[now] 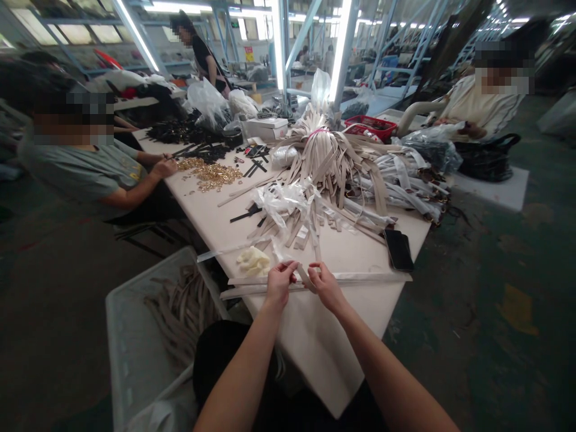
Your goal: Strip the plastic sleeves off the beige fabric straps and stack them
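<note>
My left hand (279,282) and my right hand (324,285) meet over the near corner of the white table (315,336). Both pinch a short beige strap (306,278) that runs between them, fingers curled round it. Under the hands lie long pale strips (369,277) along the table edge. Just beyond is a heap of beige straps and clear plastic wrap (292,207). A crumpled pale glove or cloth (253,261) rests to the left of my left hand.
A black phone (398,249) lies at the right. A big bundle of beige straps (333,156), gold metal fittings (210,174) and black parts (180,131) fill the far table. A grey bin of straps (171,312) stands at left. Other people sit around.
</note>
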